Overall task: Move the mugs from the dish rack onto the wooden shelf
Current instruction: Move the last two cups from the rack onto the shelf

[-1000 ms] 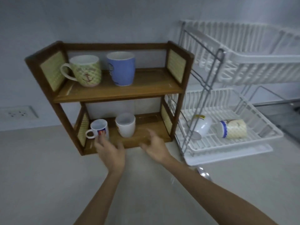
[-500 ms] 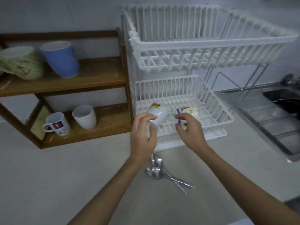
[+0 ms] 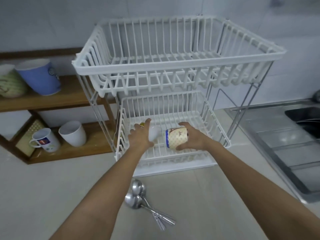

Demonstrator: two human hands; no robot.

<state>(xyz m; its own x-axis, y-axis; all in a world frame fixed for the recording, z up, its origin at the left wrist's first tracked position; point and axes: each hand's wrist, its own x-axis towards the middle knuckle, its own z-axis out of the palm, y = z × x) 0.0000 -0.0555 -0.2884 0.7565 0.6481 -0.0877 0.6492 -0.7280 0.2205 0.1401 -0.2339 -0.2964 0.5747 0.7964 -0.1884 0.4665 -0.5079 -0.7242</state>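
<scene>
Both hands are inside the lower tier of the white rack [image 3: 173, 70], which stands on the counter [image 3: 52, 196] right of the wooden shelf [image 3: 72, 99]. The right hand [image 3: 194, 137] is wrapped around the cream mug [image 3: 176, 138], thumb on the near side and fingers over the far side. That mug lies on its side, long axis running left to right, its blue-banded rim facing left. The pattern on it is too small to read.

The left hand [image 3: 140, 135] is spread, fingers wide, laid over the white mug [image 3: 154, 134]. This mug also seems to lie tipped over, though the hand hides most of it. A yellow label shows by the fingers; its letters are blurred.

On the shelf's upper board stand a green mug [image 3: 10, 84] and a blue mug [image 3: 40, 76], both upright. On the lower board, a small mug [image 3: 45, 140] with a red and blue logo stands just left of a plain cup [image 3: 73, 133].

Spoons [image 3: 142, 198] lie on the counter near the rack. A steel sink [image 3: 297, 141] lies to the right.
</scene>
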